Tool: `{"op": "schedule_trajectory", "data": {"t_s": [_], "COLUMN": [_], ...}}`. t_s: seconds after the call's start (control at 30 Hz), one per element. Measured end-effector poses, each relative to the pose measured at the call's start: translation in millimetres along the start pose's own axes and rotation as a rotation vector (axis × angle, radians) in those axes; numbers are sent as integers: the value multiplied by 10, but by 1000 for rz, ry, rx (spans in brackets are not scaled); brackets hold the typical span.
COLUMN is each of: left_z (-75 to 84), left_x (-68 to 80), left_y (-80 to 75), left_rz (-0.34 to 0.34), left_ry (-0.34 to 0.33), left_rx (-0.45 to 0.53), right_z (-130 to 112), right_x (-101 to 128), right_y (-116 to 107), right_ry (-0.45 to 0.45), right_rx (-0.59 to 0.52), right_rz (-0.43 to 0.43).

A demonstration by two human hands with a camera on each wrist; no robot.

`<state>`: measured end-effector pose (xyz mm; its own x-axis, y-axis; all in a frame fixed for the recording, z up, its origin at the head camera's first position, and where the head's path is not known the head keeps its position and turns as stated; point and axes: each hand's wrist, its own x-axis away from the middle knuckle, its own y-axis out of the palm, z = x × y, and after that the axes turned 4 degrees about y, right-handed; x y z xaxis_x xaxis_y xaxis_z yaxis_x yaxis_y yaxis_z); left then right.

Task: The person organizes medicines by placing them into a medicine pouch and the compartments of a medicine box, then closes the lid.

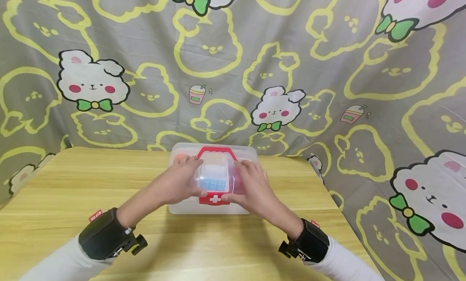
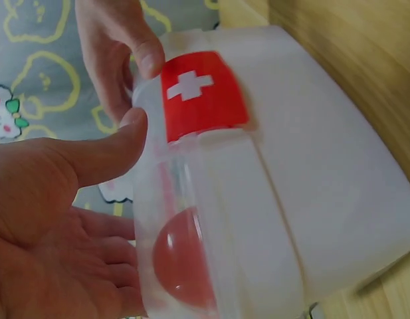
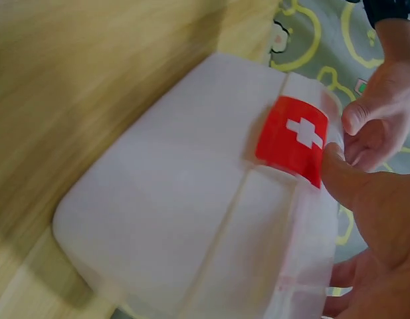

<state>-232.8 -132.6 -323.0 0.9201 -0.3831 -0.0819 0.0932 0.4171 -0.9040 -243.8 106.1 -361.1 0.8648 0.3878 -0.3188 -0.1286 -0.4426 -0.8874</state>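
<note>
A translucent white first-aid box (image 1: 182, 208) stands on the table, its clear lid on top with a red handle (image 1: 217, 149) folded toward the back. A red latch (image 1: 215, 199) with a white cross is at the front edge. My left hand (image 1: 185, 179) rests on the lid's left side, thumb beside the latch. On the right side lies my right hand (image 1: 252, 187), its thumb right at the latch. Both hands have fairly straight fingers spread over the lid. Through the lid show a blue sectioned item (image 1: 213, 184) and a round reddish item (image 2: 183, 260).
The light wood table (image 1: 91, 180) reaches to a grey patterned curtain (image 1: 218, 70) right behind the box. More curtain hangs along the right side. Black wrist straps with small cameras (image 1: 102, 234) sit on both forearms.
</note>
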Motion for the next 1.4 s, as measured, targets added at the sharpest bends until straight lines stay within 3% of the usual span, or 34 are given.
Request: {"op": "schedule_trajectory", "data": {"t_s": [0.3, 0.43, 0.67, 1.13, 1.27, 1.4], "left_z": [28, 62, 56, 32, 44, 62], "left_x": [138, 181, 201, 216, 231, 224], "left_y": [167, 242, 351, 353, 356, 384], "left_rz": [158, 218, 347, 329, 327, 363], "left_ry": [133, 138, 243, 180, 171, 210], "left_rx": [-172, -248, -395, -317, -347, -441], "right_z": [78, 86, 34, -32, -71, -97], "right_x": [77, 86, 99, 134, 149, 170], "right_y": [114, 132, 148, 181, 188, 191], "right_ry": [-78, -106, -137, -134, -137, -123], "right_rx": [29, 33, 121, 135, 164, 175], "right_rz": [66, 96, 134, 165, 169, 157]}}
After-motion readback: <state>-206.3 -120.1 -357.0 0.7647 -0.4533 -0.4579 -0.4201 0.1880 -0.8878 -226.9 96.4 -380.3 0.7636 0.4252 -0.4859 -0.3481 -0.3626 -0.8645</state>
